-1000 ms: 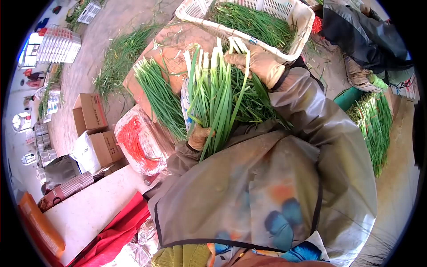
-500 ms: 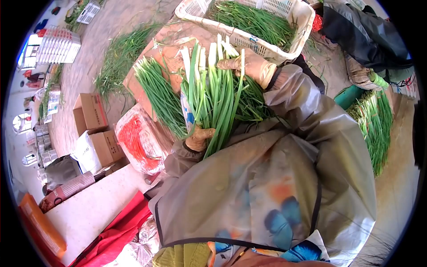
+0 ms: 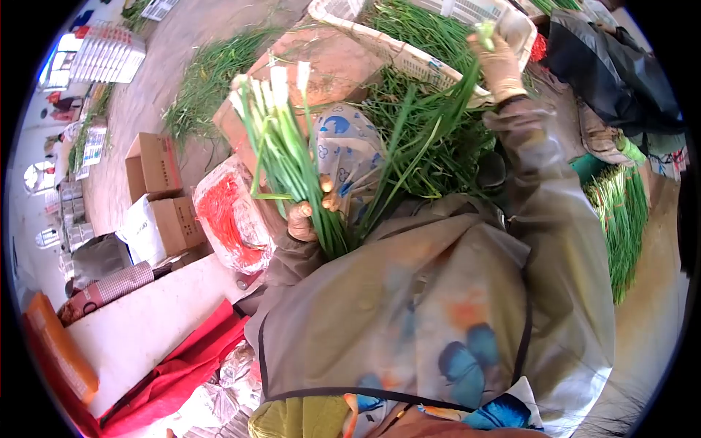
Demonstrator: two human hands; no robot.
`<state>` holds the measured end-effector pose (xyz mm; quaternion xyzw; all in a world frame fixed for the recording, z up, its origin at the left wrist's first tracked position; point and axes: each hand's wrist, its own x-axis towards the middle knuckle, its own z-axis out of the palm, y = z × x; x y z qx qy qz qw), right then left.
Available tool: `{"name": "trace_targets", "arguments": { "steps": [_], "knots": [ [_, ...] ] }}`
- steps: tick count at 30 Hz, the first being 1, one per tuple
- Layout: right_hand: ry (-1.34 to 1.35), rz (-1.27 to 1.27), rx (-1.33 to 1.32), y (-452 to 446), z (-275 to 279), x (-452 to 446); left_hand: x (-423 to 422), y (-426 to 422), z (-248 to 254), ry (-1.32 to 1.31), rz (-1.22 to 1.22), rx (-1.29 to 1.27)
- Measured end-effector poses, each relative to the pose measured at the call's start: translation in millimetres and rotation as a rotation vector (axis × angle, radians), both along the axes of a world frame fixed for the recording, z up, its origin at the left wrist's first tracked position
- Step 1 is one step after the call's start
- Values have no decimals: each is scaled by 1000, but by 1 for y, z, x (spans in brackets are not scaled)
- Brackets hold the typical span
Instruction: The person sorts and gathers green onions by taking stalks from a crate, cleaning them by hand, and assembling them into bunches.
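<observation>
My left hand [image 3: 312,217] is closed around a bunch of garlic chives [image 3: 285,142], long flat green leaves with white ends pointing up and away. My raised right hand [image 3: 500,69] is by the near rim of a white plastic crate [image 3: 445,67]. It grips a few chive stalks [image 3: 473,82] near their pale ends, and their long leaves trail down toward my lap. Beneath these lies a heap of loose greens [image 3: 431,139]. Between my hands is a blue-printed whitish cloth or plastic cover [image 3: 347,146].
A brown board [image 3: 321,62] lies ahead. At left are red ties [image 3: 223,212] on a wrapped block, and cardboard boxes [image 3: 157,171]. Loose greens [image 3: 212,80] litter the floor. Bundled greens [image 3: 621,219] stand at right, below a person in dark clothing [image 3: 610,69].
My right hand has moved up and right, away from the bunch, drawing a few stalks with it. My left hand has moved slightly left with its bunch. The printed cover shows more.
</observation>
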<state>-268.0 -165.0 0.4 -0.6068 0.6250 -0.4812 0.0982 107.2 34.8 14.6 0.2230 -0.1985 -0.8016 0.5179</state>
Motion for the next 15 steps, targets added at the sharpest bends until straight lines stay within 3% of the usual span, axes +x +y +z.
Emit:
{"name": "trace_targets", "arguments": {
  "steps": [2,3,6,7,10,12,14,15],
  "knots": [
    [-515,162,432,17,47,2,4,1,-14,-5,-69,54],
    [-676,331,391,28,63,12,3,0,-16,-13,-63,66],
    [-243,362,260,29,68,33,-6,-5,-17,8,-36,77],
    [-279,367,419,35,69,34,-7,-6,-15,-6,-69,96],
    [-954,592,507,56,78,75,-13,-11,-9,18,-126,85],
    [-959,706,738,62,78,101,-18,-12,-9,66,-196,82],
    [-928,608,944,61,61,126,-21,-12,-14,34,-224,64],
    [-866,687,921,64,65,135,-23,-12,-12,4,-227,71]
  ]
}}
